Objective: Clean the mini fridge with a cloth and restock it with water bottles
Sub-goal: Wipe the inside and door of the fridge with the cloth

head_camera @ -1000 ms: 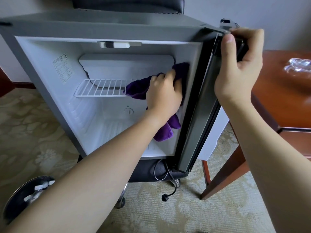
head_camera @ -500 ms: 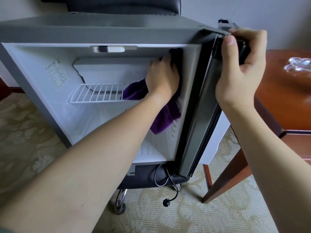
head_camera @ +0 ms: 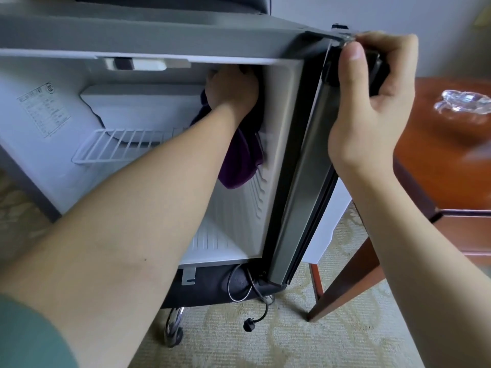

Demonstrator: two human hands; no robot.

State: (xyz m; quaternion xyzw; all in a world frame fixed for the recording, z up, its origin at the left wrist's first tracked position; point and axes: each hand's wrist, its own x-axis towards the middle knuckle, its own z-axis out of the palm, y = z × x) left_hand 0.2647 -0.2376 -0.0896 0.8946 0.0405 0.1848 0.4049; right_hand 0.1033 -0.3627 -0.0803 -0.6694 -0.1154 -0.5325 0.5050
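Note:
The grey mini fridge [head_camera: 164,35] stands open with a white interior and a white wire shelf [head_camera: 125,144]. My left hand [head_camera: 233,91] is deep inside at the top right corner and holds a purple cloth [head_camera: 241,160] against the right inner wall; the cloth hangs down below the wrist. My right hand [head_camera: 372,102] grips the top edge of the open fridge door [head_camera: 300,166], thumb on the front, fingers curled over the back. No water bottles show inside the fridge.
A brown wooden table [head_camera: 451,155] stands to the right with clear plastic-wrapped items [head_camera: 465,102] on it. A black power cord with plug [head_camera: 249,325] dangles under the fridge, beside a chrome caster wheel [head_camera: 174,330]. Patterned carpet covers the floor.
My left hand has slid the cloth up the right inner wall from mid height to the top corner. The view has moved closer. My right hand stays on the door.

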